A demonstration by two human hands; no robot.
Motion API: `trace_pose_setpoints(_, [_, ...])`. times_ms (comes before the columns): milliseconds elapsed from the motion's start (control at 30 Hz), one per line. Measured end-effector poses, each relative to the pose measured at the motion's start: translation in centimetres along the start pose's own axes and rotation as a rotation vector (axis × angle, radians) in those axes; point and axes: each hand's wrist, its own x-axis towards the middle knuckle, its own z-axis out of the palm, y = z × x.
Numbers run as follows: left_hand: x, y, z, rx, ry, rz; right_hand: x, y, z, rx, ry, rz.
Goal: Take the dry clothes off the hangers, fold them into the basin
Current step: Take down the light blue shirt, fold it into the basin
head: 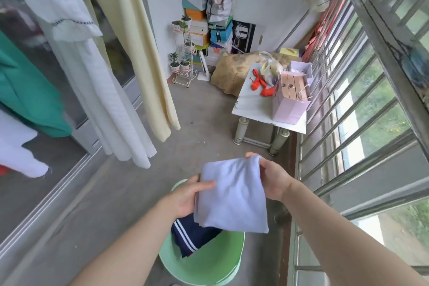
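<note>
Far left of the green basin (209,267), a teal garment (27,90) and a white dress (92,90) hang against the glass sliding door. A cream garment (139,53) hangs just right of them. All three hems end above the floor, up and left of the basin. Bare concrete floor (199,111) runs from the basin's far rim toward the back wall.

Over the basin's far-left rim, the left hand (188,195) grips the left edge of a folded pale blue cloth (232,195), thumb on top and fingers underneath. The cloth is held above the basin, and its lower edge overlaps a navy white-striped garment (190,237) lying inside. The right hand (274,179) pinches the cloth's upper right corner, fingers curled round the fold.

Beyond the basin to the right stands a small white table (250,109) with a pink paper bag (290,102) on it. The barred window (343,109) runs close along the basin's right side.
</note>
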Motion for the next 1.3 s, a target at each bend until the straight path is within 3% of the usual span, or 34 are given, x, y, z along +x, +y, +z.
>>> trace_pose_setpoints(200, [0.5, -0.8, 0.7, 0.072, 0.035, 0.095, 0.3, 0.7, 1.4, -0.165, -0.210, 0.131])
trace_pose_setpoints(433, [2.0, -0.8, -0.1, 0.257, 0.075, 0.046, 2.6, 4.2, 0.7, -0.177, -0.228, 0.149])
trace_pose_setpoints(633, [2.4, 1.6, -4.7, -0.025, 0.042, -0.042, 4.6, 8.2, -2.8, -0.275, -0.233, 0.225])
trace_pose_setpoints(767, [4.1, 1.8, -7.9, -0.118, 0.040, -0.129, 6.5, 11.1, -2.4, -0.190, -0.280, 0.266])
trace_pose_setpoints(1000, [8.1, -2.6, -12.8, -0.347, 0.181, -0.169, 12.9, 13.8, -0.6, -0.238, 0.051, 0.198])
trace_pose_setpoints(1133, [10.3, -9.3, -16.3, -0.460, 0.426, -0.250, 16.7, 16.4, -0.9, -0.115, 0.108, 0.170])
trace_pose_setpoints(1233, [12.2, -14.6, -17.8, -0.398, 0.545, -0.398, 19.3, 18.8, -1.8, 0.005, 0.189, 0.154])
trace_pose_setpoints(1300, [13.5, -17.8, -18.0, -0.378, 0.490, -0.527, 21.4, 21.2, -2.8, 0.045, 0.254, 0.143])
